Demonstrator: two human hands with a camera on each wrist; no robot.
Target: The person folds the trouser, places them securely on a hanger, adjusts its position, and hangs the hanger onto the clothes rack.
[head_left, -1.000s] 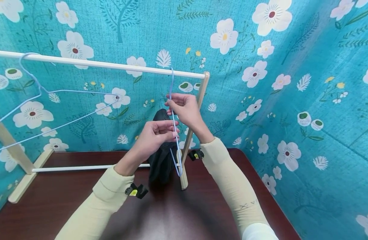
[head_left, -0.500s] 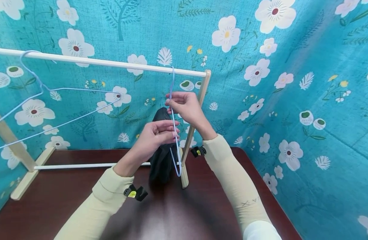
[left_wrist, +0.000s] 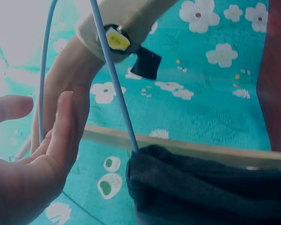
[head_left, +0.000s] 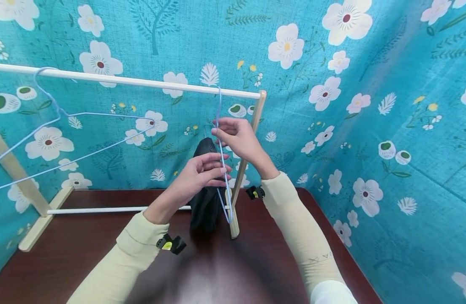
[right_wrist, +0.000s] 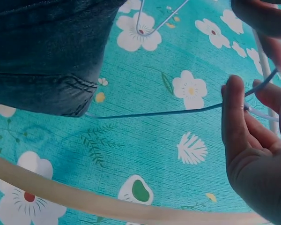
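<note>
A light blue wire hanger (head_left: 222,156) hooks over the rack's top rail and shows edge-on in the head view. Just below its hook, my right hand (head_left: 238,137) pinches the wire between thumb and fingers. Lower down, my left hand (head_left: 200,171) has its fingers extended at the near side of the hanger. The left wrist view has this thumb (left_wrist: 14,107) apart from the fingers, with wire close by. A dark garment (head_left: 204,207) with stitched seams hangs at the hanger's far end; in the left wrist view the wire runs into its top.
The wooden rack has a white top rail (head_left: 141,81), a right post (head_left: 258,112) and a white lower bar (head_left: 115,210). A second blue hanger (head_left: 55,105) hangs at the left. The rack stands on a dark red table (head_left: 115,261) before a floral teal cloth (head_left: 369,126).
My left fingers have loosened and spread apart beside the wire. The right hand keeps its place below the hook, and the view has shifted slightly.
</note>
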